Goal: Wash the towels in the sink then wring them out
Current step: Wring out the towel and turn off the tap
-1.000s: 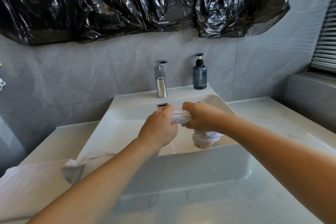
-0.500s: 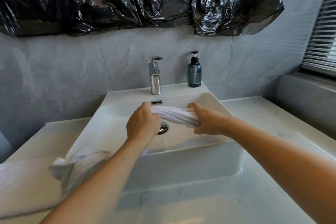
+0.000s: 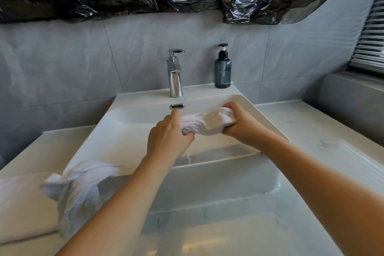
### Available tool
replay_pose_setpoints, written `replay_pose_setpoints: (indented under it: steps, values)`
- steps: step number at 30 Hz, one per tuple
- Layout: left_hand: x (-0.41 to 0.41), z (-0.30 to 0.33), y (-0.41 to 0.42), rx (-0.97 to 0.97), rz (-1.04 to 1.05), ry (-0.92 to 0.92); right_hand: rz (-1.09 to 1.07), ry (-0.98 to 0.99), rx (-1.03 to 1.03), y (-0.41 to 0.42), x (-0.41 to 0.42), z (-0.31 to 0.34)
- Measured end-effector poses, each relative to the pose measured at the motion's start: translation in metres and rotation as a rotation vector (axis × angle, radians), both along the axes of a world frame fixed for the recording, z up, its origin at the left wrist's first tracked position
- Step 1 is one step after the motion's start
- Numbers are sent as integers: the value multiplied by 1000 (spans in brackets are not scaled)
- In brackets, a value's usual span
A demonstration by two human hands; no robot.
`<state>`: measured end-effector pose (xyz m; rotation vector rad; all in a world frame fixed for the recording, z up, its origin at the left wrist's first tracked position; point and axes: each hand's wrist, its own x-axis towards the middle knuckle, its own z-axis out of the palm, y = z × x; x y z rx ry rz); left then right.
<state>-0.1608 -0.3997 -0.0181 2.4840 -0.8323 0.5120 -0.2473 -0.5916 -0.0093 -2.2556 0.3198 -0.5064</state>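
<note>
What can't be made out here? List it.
All in the head view:
- Sink drain: hidden behind the left hand.
- Left hand's fingertips: buried in the twisted towel; the right hand grips its other end.
- Second towel on the sink's left corner: partly covered by the left forearm.
- Folded white cloth: cut off by the left edge.
- Soap bottle label: none readable.

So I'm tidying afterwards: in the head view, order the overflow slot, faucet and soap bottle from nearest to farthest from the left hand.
From the left hand:
1. Overflow slot, in the sink's back wall, just past the fingertips.
2. Faucet, on the rim behind it.
3. Soap bottle, back rim, off to the right.
</note>
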Motion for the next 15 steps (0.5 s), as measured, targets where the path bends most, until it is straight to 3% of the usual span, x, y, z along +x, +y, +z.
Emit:
replay_pose_setpoints:
  steps: [5, 9, 11, 15]
  values:
    - [5, 0, -2, -38, -38, 182, -25, 7, -166, 1, 0, -1]
    - [5, -1, -2, -144, 1, 154, -33, 32, -129, 3, -1, 0]
    - [5, -1, -2, -186, 12, 109, -15, 43, -66, 2, 2, 0]
    - [8, 1, 0, -324, -11, 150, 146, 248, 218, 7, 2, 0]
